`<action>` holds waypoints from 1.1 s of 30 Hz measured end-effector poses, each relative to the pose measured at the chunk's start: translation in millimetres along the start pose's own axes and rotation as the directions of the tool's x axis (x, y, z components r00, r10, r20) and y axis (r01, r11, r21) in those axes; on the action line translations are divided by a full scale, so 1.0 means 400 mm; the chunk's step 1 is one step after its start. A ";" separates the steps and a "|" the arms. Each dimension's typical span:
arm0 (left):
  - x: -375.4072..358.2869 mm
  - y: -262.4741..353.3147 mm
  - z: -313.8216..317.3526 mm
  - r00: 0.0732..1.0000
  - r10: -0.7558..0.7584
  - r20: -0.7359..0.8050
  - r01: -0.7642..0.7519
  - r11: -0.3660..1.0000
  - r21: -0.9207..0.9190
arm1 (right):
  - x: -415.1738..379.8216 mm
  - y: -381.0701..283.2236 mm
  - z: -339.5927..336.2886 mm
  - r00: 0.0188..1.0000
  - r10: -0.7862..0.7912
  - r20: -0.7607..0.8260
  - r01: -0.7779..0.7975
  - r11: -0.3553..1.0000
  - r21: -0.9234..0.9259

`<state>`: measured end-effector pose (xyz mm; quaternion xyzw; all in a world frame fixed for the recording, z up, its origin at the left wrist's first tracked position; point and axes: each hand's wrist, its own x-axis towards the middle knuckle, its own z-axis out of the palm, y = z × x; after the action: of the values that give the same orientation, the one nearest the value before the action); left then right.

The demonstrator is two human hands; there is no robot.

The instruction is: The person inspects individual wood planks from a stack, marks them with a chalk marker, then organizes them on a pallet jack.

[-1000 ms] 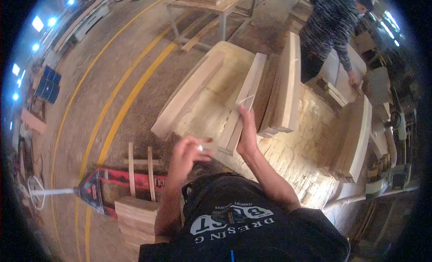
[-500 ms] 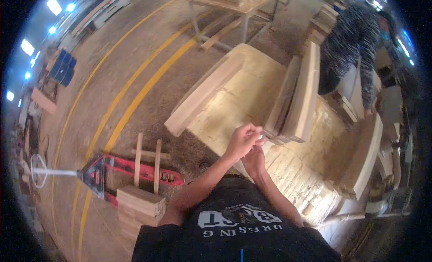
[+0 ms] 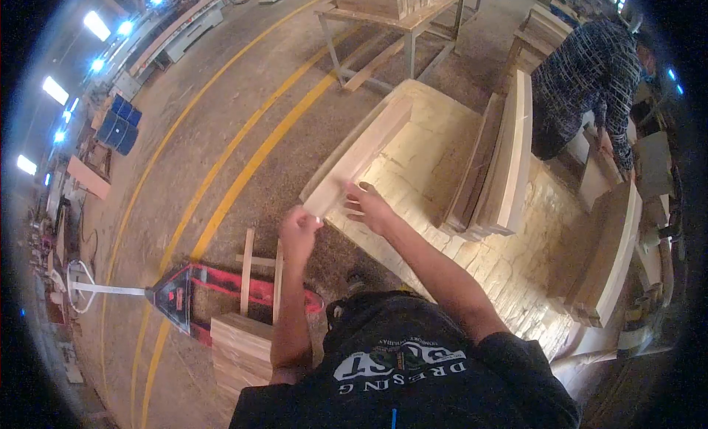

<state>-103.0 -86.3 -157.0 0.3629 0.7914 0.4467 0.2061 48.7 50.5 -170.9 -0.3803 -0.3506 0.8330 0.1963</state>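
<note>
My left hand (image 3: 299, 228) is closed beside the near end of a wooden beam (image 3: 372, 152), fingers curled. A small white spot shows at its fingertips; I cannot tell what it is. Just right of the same end, my right hand (image 3: 371, 209) is raised with its fingers spread. The beam lies along the left edge of a pale, worn platform (image 3: 428, 138). Further right on the platform, several beams (image 3: 501, 164) stand close together side by side.
At right, a bent-over person (image 3: 590, 75) reaches toward more beams (image 3: 605, 252). A red pallet jack (image 3: 210, 278) with stacked wood blocks (image 3: 243, 348) stands low on the left. A metal-legged table (image 3: 409, 31) carries wood at the back. Yellow lines (image 3: 243, 156) cross the floor.
Both hands, which were together near the middle beams, have moved left to the left beam's near end and separated. The right hand's fingers have spread. The view has shifted slightly.
</note>
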 end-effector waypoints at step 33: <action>-0.248 0.250 -0.056 0.922 -0.040 0.384 0.227 0.860 -0.456 | -0.255 -0.196 -0.074 0.588 -0.440 0.679 0.314 -0.649 -0.693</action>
<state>-14.1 -140.2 -59.5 0.3175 0.6232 0.5430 0.4647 141.1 55.8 -76.6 -0.1880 -0.9663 -0.0324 0.1730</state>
